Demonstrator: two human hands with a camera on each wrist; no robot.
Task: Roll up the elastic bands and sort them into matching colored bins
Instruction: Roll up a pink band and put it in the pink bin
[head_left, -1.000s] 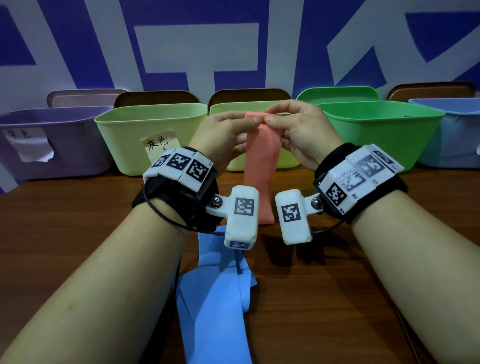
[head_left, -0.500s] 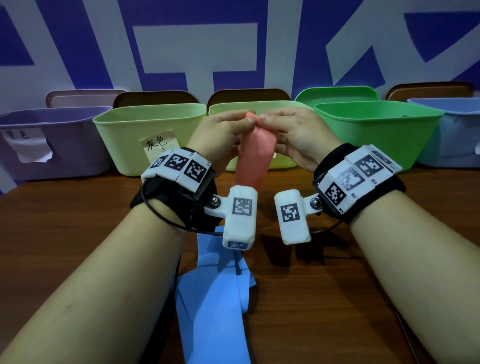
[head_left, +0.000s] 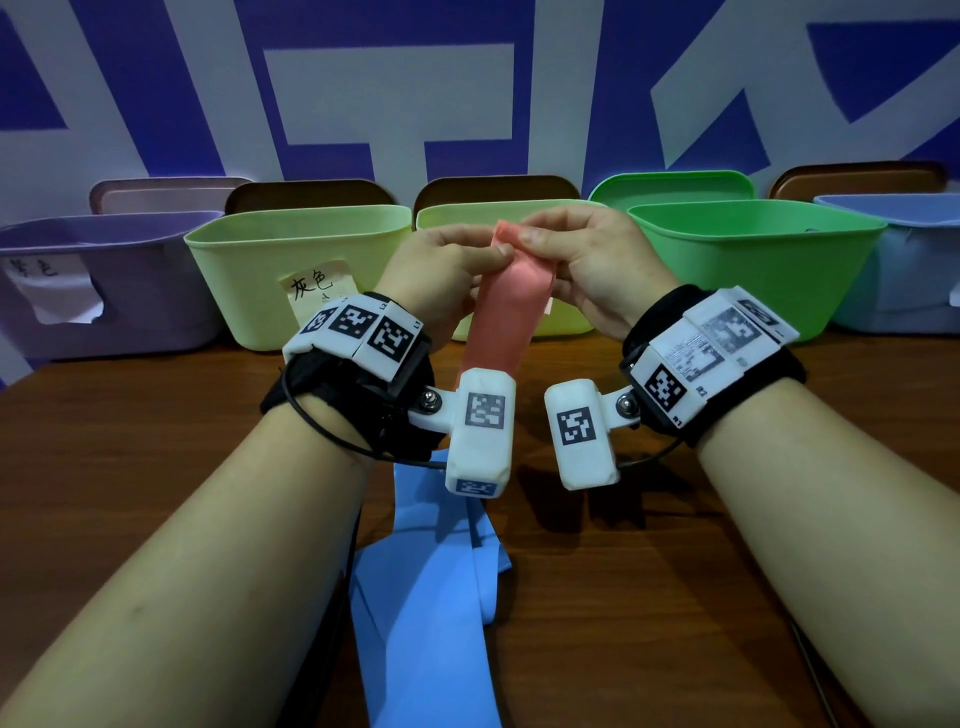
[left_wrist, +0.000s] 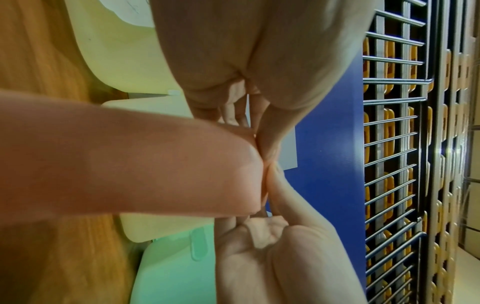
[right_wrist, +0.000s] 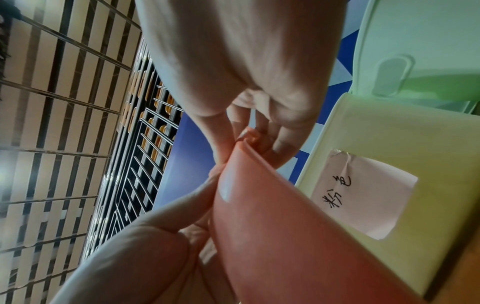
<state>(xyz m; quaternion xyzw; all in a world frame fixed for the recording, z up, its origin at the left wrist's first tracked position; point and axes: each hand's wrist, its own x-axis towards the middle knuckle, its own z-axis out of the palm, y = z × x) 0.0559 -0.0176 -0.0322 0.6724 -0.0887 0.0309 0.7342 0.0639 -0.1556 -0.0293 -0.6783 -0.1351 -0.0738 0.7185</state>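
A salmon-pink elastic band (head_left: 501, 312) hangs in the air in front of the middle bins. Both hands hold its top end. My left hand (head_left: 501, 254) pinches it from the left with thumb and forefinger, and my right hand (head_left: 530, 236) pinches the top corner from the right. The band's lower part slants down behind the left wrist camera. In the right wrist view the pink band (right_wrist: 272, 226) shows a small fold at its top under the right hand (right_wrist: 246, 139). In the left wrist view the pink band (left_wrist: 155, 164) meets both thumbs. A blue band (head_left: 426, 597) lies loose on the table.
A row of bins stands at the back of the wooden table (head_left: 649, 597): purple (head_left: 130, 291), yellow-green with a paper label (head_left: 249, 280), a second yellow-green (head_left: 457, 215), green (head_left: 753, 260), light blue (head_left: 914, 280). Lids lean behind them against the wall.
The hands have come closer together at the pink band's top end. The band now hangs narrower and slanted toward the lower left. The blue band has not moved.
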